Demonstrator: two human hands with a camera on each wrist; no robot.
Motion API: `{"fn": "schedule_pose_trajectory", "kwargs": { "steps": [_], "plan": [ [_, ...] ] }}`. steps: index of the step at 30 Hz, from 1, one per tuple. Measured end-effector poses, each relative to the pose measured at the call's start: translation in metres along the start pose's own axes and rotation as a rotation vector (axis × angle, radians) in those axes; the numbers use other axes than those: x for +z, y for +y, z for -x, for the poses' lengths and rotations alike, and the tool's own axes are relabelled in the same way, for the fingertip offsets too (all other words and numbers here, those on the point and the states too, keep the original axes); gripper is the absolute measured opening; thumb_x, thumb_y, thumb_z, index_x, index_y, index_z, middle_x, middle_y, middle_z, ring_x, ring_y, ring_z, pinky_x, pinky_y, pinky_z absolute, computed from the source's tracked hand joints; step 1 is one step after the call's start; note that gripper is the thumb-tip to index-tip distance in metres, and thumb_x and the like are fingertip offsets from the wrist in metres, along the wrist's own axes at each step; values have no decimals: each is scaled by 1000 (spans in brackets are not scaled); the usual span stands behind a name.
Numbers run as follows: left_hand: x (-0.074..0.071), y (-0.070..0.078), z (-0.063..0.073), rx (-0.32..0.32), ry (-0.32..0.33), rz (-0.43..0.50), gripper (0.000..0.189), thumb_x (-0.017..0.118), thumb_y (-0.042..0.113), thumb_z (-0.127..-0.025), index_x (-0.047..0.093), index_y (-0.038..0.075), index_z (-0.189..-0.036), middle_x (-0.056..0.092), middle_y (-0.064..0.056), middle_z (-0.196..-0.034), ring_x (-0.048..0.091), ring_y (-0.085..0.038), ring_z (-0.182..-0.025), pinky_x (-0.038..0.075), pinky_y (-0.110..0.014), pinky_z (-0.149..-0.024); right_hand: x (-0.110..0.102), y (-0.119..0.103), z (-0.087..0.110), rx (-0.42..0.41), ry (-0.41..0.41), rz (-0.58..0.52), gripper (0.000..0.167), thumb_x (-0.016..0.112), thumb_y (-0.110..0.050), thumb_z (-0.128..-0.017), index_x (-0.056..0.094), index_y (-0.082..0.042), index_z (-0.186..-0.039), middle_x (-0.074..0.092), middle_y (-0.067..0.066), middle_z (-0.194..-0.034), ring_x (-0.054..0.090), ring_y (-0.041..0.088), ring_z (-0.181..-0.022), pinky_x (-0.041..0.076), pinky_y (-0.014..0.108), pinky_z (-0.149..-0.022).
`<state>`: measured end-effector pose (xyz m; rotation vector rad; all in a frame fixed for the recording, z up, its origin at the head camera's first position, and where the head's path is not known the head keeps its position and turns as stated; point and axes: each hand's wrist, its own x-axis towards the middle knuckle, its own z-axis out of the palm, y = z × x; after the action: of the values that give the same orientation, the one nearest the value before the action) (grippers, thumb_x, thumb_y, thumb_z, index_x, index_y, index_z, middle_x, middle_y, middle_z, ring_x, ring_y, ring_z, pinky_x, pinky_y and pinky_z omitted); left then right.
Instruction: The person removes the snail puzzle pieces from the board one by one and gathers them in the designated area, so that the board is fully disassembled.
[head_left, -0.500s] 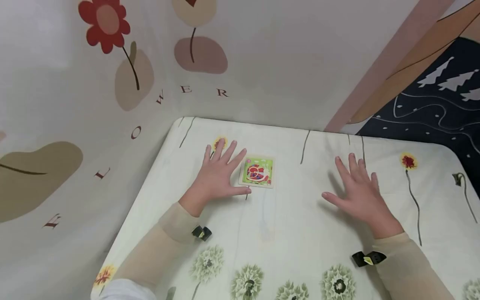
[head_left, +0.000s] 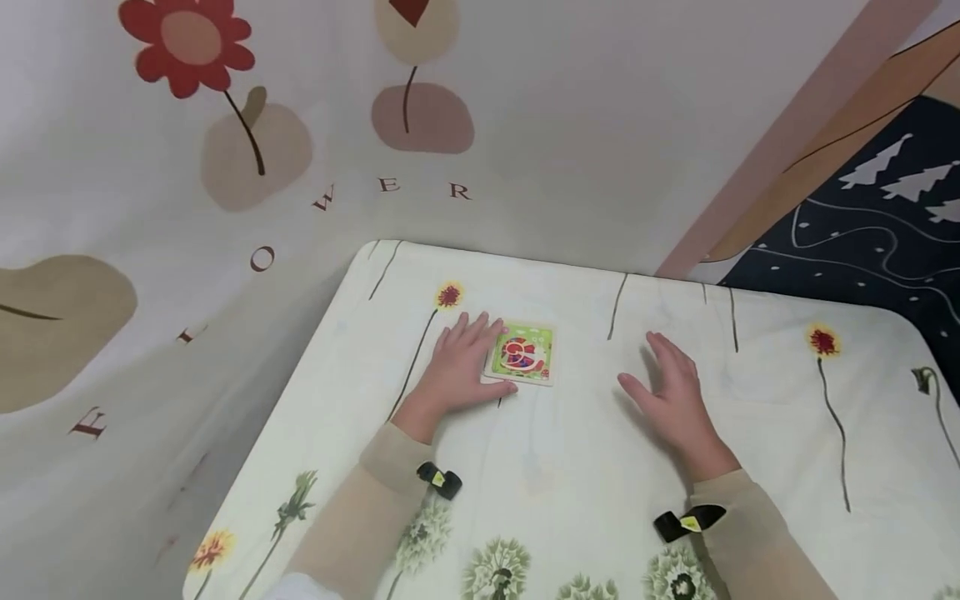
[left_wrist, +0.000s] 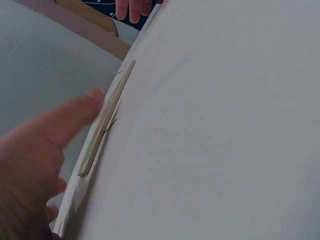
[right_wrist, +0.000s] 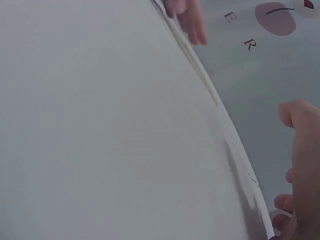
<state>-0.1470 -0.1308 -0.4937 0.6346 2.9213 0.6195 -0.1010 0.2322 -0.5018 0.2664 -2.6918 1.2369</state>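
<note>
A small square wooden picture puzzle point(head_left: 521, 354) with a red snail on green lies flat on the table. My left hand point(head_left: 456, 367) is at its left side, fingers extended; the index fingertip overlaps the upper left corner and the thumb points along the lower edge. In the left wrist view the puzzle point(left_wrist: 107, 120) shows edge-on as a thin board beside the thumb point(left_wrist: 75, 115). Over to the right, my right hand point(head_left: 678, 404) hovers apart from the puzzle, holding nothing, its fingers close together and the thumb spread toward the puzzle.
A white cloth point(head_left: 577, 450) printed with flowers covers the table. Curtains point(head_left: 570, 142) with flower shapes and letters hang along the back and left edges. A dark panel point(head_left: 862, 242) with white trees stands at the back right.
The left hand has come in against the puzzle's left side, its fingers drawn closer together. My right hand has moved left, toward the puzzle, and its fingers have closed up. The head view has shifted slightly.
</note>
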Motion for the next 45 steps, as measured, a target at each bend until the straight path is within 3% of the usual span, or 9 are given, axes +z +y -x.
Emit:
{"fn": "schedule_pose_trajectory", "kwargs": {
  "steps": [8,19,29,45],
  "plan": [
    [10,-10,2,-17,23,13,110,79,66,-85,33,12,-169,33,-6,-173,14,-35,-163,10,-59,-128,29,-17,-13,5,-15,-6,74,75,-26,-98,43,1,-159,41,27,-162,28,50,-151,19,70,-119],
    [14,-9,4,-4,60,-27,98,76,66,-88,43,16,-165,36,-2,-172,18,-33,-162,11,-60,-128,61,-40,-32,-10,-98,20,67,76,-32,-97,53,-2,-152,47,22,-159,34,45,-150,18,68,-120],
    [14,-12,2,5,74,-71,89,68,67,-94,42,23,-166,36,1,-172,19,-30,-162,11,-57,-128,93,-60,-52,-129,-160,41,60,80,-36,-93,65,-5,-142,50,20,-157,39,42,-147,21,67,-119],
    [11,-11,1,21,102,-111,81,63,68,-96,47,26,-163,42,5,-169,25,-30,-160,17,-60,-125,119,-81,-74,-121,-141,148,48,75,-39,-97,72,-10,-135,49,21,-157,36,47,-142,22,71,-113]
  ]
}}
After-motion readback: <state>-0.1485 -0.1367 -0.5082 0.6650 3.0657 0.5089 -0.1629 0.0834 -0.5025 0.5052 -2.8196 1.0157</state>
